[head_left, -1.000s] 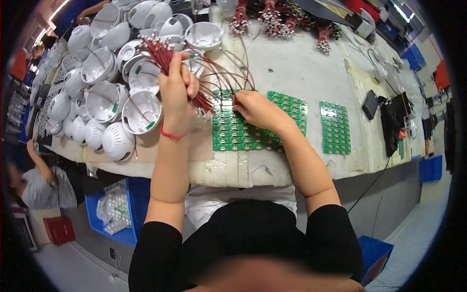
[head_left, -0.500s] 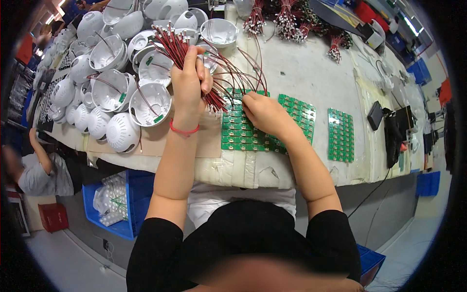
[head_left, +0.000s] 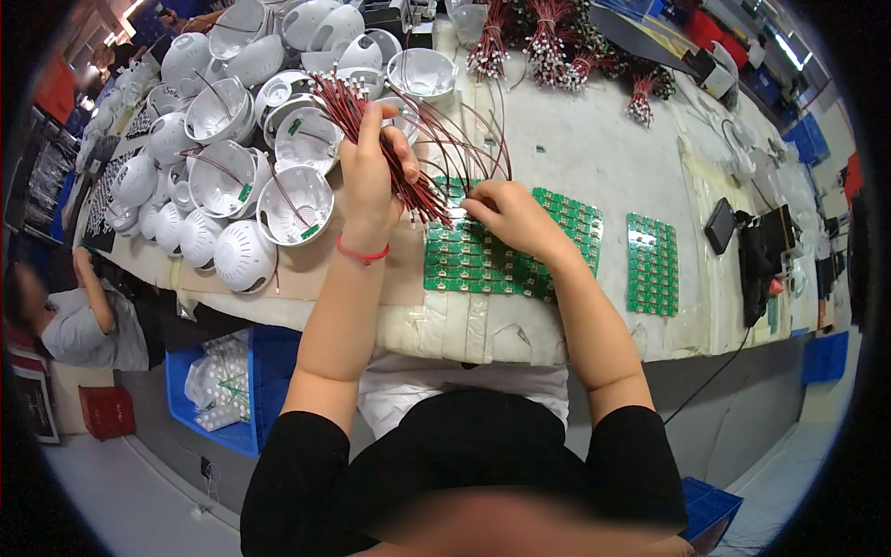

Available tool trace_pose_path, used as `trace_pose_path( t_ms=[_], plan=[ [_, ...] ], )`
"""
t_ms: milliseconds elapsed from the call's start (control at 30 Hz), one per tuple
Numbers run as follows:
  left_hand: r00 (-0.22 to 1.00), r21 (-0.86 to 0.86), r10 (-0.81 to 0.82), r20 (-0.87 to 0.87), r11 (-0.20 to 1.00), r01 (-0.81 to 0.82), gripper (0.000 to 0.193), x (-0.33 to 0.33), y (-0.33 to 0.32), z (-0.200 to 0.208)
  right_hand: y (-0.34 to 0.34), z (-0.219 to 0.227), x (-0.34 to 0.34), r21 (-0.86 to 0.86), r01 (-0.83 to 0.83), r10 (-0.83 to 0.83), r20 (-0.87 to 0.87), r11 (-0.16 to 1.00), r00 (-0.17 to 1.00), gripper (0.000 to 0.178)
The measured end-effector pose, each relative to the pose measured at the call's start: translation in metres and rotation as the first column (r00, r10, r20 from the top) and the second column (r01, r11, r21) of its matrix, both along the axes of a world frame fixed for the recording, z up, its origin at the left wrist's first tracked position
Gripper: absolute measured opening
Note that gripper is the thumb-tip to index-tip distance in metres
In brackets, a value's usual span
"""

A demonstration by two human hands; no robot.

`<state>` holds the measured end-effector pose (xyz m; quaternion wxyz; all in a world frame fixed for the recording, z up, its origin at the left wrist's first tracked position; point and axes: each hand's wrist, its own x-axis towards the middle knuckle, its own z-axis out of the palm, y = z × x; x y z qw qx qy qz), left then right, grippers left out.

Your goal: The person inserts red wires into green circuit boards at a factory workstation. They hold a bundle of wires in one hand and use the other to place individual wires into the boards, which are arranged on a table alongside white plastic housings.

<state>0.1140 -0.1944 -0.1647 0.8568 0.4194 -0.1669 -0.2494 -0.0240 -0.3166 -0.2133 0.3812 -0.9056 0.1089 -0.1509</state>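
Note:
My left hand [head_left: 373, 181] is wrapped around a bundle of dark red and black wires [head_left: 419, 197] with white plugs at their ends. The bundle slants over the left edge of a green circuit board panel [head_left: 464, 265]. Over that panel, my right hand [head_left: 510, 218] has thumb and forefinger pinched together near the bundle's lower end; whatever sits between them is too small to make out. Several wires [head_left: 483, 139] arch from the panel's far rows toward the back. A second green panel [head_left: 574, 223] lies partly beneath my right hand.
White perforated plastic bowl-shaped housings [head_left: 295, 206] crowd the table's left side, some with wires and small boards inside. Another green panel [head_left: 652, 265] lies to the right. Tied wire bundles [head_left: 548, 42] are at the back. A blue bin [head_left: 255, 390] stands below; another person [head_left: 88, 320] sits at left.
My left hand and the wire bundle have moved slightly right, closer to my right hand. My right fingertips have drawn slightly back toward the bundle's lower end. The whole view has shifted a little.

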Motion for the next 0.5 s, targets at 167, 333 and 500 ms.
trace_pose_path(
  t_ms=[167, 333, 500],
  plan=[
    [0.994, -0.015, -0.107, -0.031, 0.994, 0.106, 0.026, -0.002, 0.0, -0.002, 0.014, 0.021, -0.005, 0.307, 0.113, -0.137, 0.057, 0.945, 0.989, 0.022],
    [0.996, 0.06, -0.089, -0.009, 0.994, 0.089, 0.024, -0.012, -0.003, -0.001, 0.026, 0.024, -0.008, 0.477, -0.05, 0.023, 0.064, 0.877, 0.998, 0.02],
    [0.995, 0.149, -0.057, 0.085, 0.988, 0.044, 0.031, -0.016, -0.006, 0.001, 0.008, 0.038, -0.019, 0.729, -0.097, 0.128, 0.014, 0.678, 0.992, 0.017]
  ],
)
